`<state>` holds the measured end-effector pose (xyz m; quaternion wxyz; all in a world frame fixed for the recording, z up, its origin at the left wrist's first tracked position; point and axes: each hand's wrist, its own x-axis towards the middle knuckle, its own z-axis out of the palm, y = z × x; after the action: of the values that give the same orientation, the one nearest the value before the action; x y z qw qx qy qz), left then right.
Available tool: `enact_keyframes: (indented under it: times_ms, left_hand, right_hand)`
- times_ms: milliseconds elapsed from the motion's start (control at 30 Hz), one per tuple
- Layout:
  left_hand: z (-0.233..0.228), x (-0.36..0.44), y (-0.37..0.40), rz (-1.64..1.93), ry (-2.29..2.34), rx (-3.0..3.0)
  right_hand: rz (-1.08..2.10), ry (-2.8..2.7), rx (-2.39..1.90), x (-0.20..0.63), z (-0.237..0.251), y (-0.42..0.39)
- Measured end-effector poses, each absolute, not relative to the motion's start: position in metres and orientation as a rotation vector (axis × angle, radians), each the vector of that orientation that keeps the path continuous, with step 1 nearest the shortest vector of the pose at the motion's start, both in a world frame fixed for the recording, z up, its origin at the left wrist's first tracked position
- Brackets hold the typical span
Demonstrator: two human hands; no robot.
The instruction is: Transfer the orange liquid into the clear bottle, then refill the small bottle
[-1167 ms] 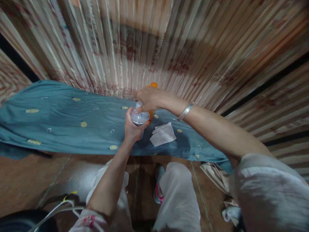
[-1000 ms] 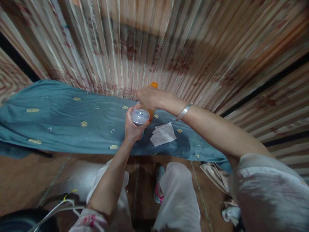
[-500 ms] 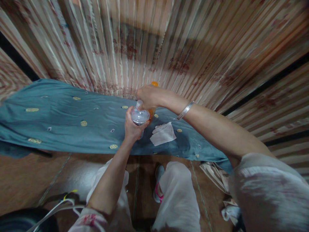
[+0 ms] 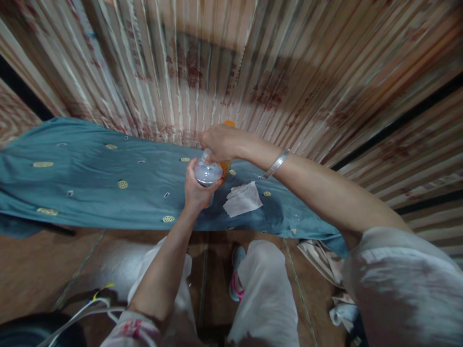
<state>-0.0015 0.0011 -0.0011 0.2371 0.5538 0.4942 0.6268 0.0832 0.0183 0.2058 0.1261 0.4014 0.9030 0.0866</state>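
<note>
One clear, round-shouldered bottle [image 4: 207, 174]

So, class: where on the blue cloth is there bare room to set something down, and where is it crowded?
The long stretch of blue cloth left of the left hand is bare, bordered by the striped curtain behind and the floor edge in front. It is crowded mid-cloth: both hands grip the clear bottle, right hand on top, with the white paper beside.
</note>
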Motion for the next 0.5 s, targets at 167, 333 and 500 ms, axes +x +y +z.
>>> enact_keyframes:
  times_ms: [167,333,500]
  left_hand:
    - [-0.001,-0.002,0.001,1.715,1.360,1.524]
    - [-0.001,-0.002,0.001,1.717,1.348,1.551]
    - [-0.002,-0.003,0.002,1.716,1.344,1.595]
  right_hand:
    - [0.292,2.638,1.261,0.089,0.212,0.013]
    - [0.160,2.965,1.354,0.128,0.204,0.004]
    - [-0.423,3.255,1.761,0.176,0.144,-0.031]
